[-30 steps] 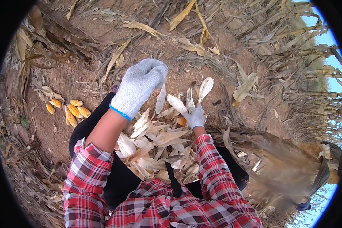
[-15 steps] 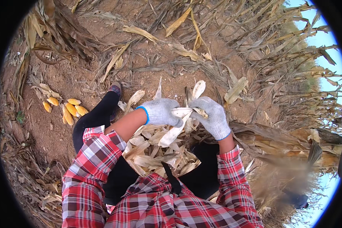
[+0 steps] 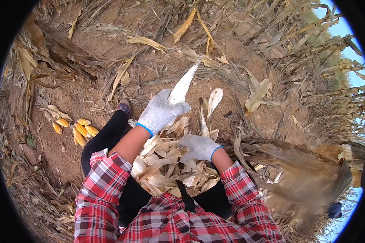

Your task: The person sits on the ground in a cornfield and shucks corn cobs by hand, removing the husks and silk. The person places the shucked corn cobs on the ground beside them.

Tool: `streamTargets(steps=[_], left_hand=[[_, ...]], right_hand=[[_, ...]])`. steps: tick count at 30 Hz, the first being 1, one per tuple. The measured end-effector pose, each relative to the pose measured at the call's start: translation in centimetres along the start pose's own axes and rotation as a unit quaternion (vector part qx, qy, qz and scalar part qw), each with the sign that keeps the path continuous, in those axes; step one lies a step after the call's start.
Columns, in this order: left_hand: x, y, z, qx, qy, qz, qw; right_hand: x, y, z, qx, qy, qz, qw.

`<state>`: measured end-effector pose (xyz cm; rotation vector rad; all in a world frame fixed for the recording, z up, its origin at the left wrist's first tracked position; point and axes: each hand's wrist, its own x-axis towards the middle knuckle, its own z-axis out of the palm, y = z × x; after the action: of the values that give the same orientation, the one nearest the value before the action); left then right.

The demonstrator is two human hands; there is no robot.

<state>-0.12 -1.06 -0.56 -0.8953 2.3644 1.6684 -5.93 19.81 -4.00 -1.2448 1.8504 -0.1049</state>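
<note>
A pale, pointed corn husk (image 3: 185, 86) sticks up out of my left hand (image 3: 158, 113), whose gloved fingers are closed round its lower end. Whether an ear is inside the husk cannot be made out. Lower and to the right, my right hand (image 3: 199, 148), also in a grey glove with a blue cuff, hangs over a heap of loose husks (image 3: 158, 172) between my legs. Its fingers look apart, pointing left, with nothing visible in them. Just beyond this hand stand a pale upright husk (image 3: 215, 99) and a darker-tipped one (image 3: 203, 119).
Several bare yellow corn ears (image 3: 82, 130) lie on the soil to the left, beside my leg. Dry stalks and leaves (image 3: 288, 152) are piled at my right. Standing dry corn (image 3: 332, 81) lines the far right, and a leafy bundle (image 3: 48, 52) is at the upper left.
My hands have moved apart. The left one has risen with the pointed husk, while the right has dropped toward the heap and no longer grips the pale husk strip.
</note>
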Motion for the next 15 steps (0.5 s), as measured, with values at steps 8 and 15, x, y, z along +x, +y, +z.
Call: streamTargets(steps=[8,15], left_hand=[[-1.7,-0.2,2.9,0.257,0.018,0.139,0.956],[-2.6,0.3,4.3,0.331,-0.045,0.126,0.934]], right_hand=[[-0.6,-1.1,-4.9,0.598,0.321,0.019,0.734],[-0.5,-0.8,-4.2,0.597,0.316,0.042,0.736]])
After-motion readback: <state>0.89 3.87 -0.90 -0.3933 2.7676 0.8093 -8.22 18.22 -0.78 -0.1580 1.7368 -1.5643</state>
